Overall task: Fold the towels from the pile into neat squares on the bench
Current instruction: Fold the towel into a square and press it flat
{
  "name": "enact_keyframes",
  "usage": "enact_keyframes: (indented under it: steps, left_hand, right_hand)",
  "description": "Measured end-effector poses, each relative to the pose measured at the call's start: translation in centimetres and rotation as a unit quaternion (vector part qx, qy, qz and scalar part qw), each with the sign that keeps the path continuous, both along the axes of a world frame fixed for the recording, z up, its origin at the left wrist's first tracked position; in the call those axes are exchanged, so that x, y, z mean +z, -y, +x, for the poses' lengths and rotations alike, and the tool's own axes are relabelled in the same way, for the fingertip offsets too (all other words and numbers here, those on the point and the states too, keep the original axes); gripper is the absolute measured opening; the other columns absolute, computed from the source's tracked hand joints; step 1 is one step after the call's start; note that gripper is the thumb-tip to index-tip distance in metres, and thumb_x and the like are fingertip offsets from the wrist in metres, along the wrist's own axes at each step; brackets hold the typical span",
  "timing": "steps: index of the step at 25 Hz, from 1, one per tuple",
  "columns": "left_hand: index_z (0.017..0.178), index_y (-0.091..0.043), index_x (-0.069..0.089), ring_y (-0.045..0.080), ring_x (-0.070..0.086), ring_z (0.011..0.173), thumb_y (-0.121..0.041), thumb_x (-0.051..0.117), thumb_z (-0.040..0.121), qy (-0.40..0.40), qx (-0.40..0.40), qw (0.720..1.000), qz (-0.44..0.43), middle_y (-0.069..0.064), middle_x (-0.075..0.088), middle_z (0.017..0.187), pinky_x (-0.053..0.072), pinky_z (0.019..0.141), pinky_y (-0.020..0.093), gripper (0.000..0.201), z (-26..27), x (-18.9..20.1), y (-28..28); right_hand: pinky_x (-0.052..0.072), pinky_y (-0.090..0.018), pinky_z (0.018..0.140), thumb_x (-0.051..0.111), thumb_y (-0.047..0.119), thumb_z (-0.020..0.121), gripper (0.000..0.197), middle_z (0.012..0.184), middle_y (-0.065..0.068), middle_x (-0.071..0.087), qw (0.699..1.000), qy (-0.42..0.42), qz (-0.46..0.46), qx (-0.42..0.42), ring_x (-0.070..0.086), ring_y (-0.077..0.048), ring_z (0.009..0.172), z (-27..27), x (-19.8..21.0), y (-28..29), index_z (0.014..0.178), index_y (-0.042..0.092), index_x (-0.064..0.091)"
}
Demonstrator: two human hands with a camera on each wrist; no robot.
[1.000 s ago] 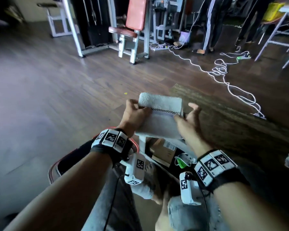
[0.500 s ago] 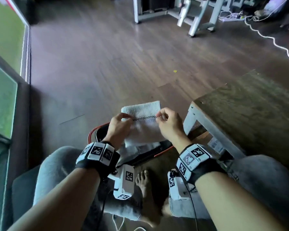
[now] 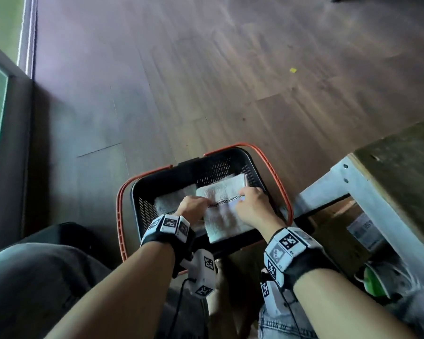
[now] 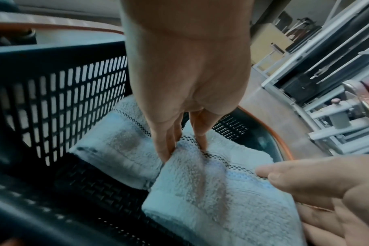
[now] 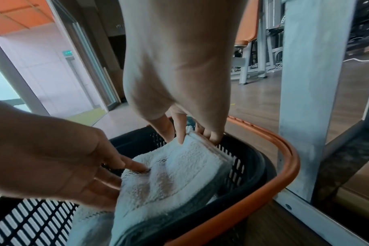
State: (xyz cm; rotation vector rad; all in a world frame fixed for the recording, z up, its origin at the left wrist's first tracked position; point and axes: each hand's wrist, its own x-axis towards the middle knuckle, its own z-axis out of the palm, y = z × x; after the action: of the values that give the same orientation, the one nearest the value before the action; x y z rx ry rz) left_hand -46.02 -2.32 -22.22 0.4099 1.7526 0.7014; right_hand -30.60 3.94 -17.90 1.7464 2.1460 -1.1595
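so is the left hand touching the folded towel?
Touching. The left wrist view shows the left hand with fingertips pinching the folded towel at its checkered stripe, over the basket.

— What is the folded white terry towel (image 3: pixel 224 211) like?

— A thick square with a black-and-white checked stripe across it, lying tilted in the black perforated plastic basket with orange handles (image 3: pixel 206 167), its near edge over the rim.

— And beneath?

— A second folded white towel (image 3: pixel 168 203) lies flat on the basket floor, partly under the first.
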Motion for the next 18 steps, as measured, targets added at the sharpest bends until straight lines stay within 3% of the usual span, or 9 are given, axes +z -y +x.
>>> enact_keyframes:
  steps: [2, 5, 8, 9, 12, 15, 18]
  left_hand:
    - [0.097, -0.008, 0.063, 0.027, 0.061, 0.089, -0.006, 0.057, 0.09, 0.026, 0.026, 0.999, -0.008, 0.013, 0.061, 0.099, 0.056, 0.089, 0.044, 0.009, 0.0, -1.5, -1.3]
    - [0.115, 0.0, 0.063, 0.022, 0.062, 0.078, -0.006, 0.058, 0.09, 0.033, 0.05, 0.998, -0.015, 0.008, 0.062, 0.089, 0.056, 0.08, 0.038, 0.026, -0.3, -3.7, -3.3]
    - [0.1, -0.005, 0.071, 0.012, 0.061, 0.054, -0.008, 0.061, 0.088, -0.008, 0.087, 0.996, -0.033, 0.001, 0.065, 0.07, 0.055, 0.059, 0.03, 0.016, -1.1, -5.9, -4.7]
    - [0.094, -0.006, 0.072, 0.013, 0.06, 0.052, -0.011, 0.064, 0.086, -0.014, 0.099, 0.994, -0.039, 0.001, 0.065, 0.066, 0.054, 0.057, 0.029, 0.013, -1.5, -6.6, -4.9]
    - [0.094, -0.01, 0.066, 0.024, 0.063, 0.079, -0.018, 0.066, 0.084, 0.025, 0.078, 0.996, -0.044, 0.009, 0.064, 0.089, 0.058, 0.075, 0.039, 0.013, -2.0, -8.0, -4.8]
    - [0.073, -0.007, 0.067, 0.021, 0.055, 0.055, -0.012, 0.063, 0.082, -0.02, 0.105, 0.993, -0.044, 0.007, 0.057, 0.064, 0.052, 0.058, 0.03, 0.011, -2.1, -7.7, -4.6]
    - [0.065, -0.005, 0.061, 0.022, 0.053, 0.051, -0.008, 0.058, 0.079, -0.068, 0.087, 0.993, -0.044, 0.008, 0.053, 0.059, 0.048, 0.058, 0.031, 0.014, -1.9, -5.9, -4.4]
  right_hand:
    - [0.038, -0.038, 0.103, 0.046, 0.014, 0.091, 0.042, 0.136, -0.023, 0.043, 0.999, 0.028, 0.012, 0.018, 0.043, -0.04, 0.122, -0.4, -1.2, -0.8, 0.131, 0.003, 0.052]
    - [0.038, -0.041, 0.106, 0.046, 0.016, 0.09, 0.041, 0.136, -0.022, 0.039, 0.999, 0.023, 0.007, 0.026, 0.04, -0.039, 0.122, -1.5, -2.6, -2.2, 0.129, 0.001, 0.05]
    - [0.037, -0.039, 0.107, 0.045, 0.012, 0.091, 0.043, 0.141, -0.02, 0.035, 1.0, 0.004, -0.006, 0.03, 0.04, -0.037, 0.128, -2.4, -4.0, -3.4, 0.132, 0.001, 0.048]
    - [0.035, -0.037, 0.107, 0.045, 0.011, 0.091, 0.044, 0.143, -0.019, 0.033, 0.999, -0.001, -0.012, 0.032, 0.039, -0.036, 0.13, -2.5, -4.5, -3.6, 0.133, 0.001, 0.047]
    - [0.033, -0.036, 0.109, 0.045, 0.009, 0.089, 0.046, 0.147, -0.018, 0.028, 0.999, 0.0, -0.026, 0.03, 0.04, -0.034, 0.132, -2.6, -5.5, -3.7, 0.135, 0.002, 0.046]
    - [0.033, -0.038, 0.109, 0.042, 0.008, 0.089, 0.048, 0.145, -0.016, 0.031, 0.999, 0.01, -0.045, 0.021, 0.04, -0.034, 0.131, -2.4, -5.6, -3.4, 0.137, 0.006, 0.046]
    - [0.033, -0.038, 0.109, 0.043, 0.012, 0.089, 0.049, 0.143, -0.016, 0.034, 0.999, 0.012, -0.049, 0.011, 0.04, -0.034, 0.13, -1.7, -4.4, -3.0, 0.138, 0.01, 0.046]
